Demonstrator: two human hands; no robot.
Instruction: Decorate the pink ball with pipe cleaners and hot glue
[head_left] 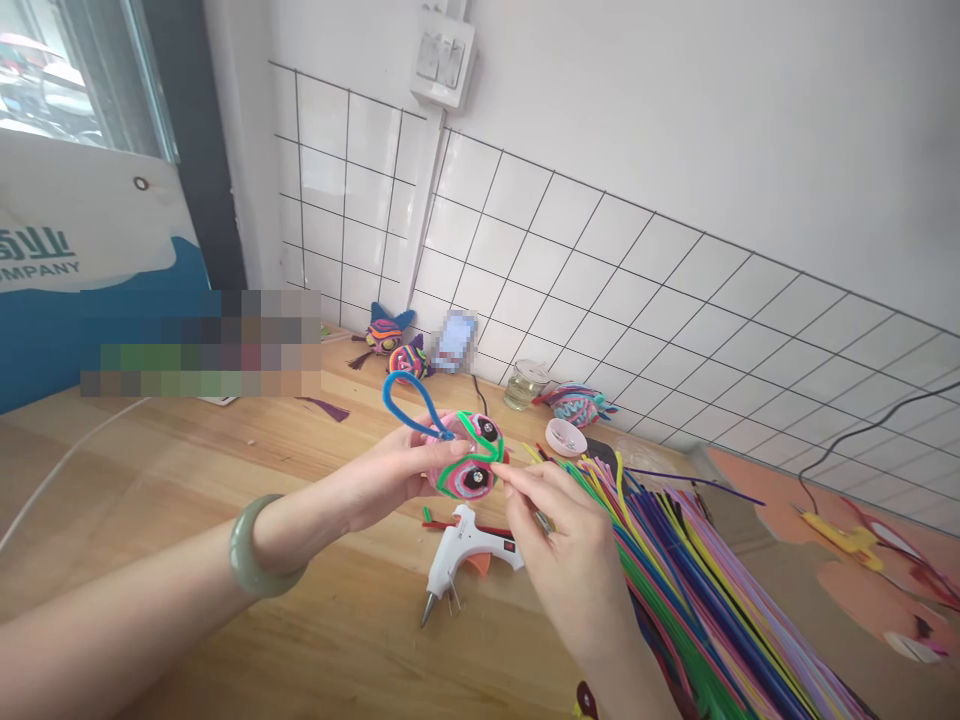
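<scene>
in the head view, the left hand (401,465) grips a pink craft figure (476,479) above the table (352,640); the right hand (566,530) bunches its fingertips at the edge, grip unclear. detailing seems underway, calling for steady support.

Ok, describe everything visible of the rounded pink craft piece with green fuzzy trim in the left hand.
The rounded pink craft piece with green fuzzy trim looks largely made of pipe cleaners. Two black round eyes with shiny centres sit one above the other in view, and a blue fuzzy loop rises from its left side. The left hand grips it above the wooden table, thumb across it; the right hand reaches its right edge, fingertips seemingly touching. Its back is hidden.
</scene>
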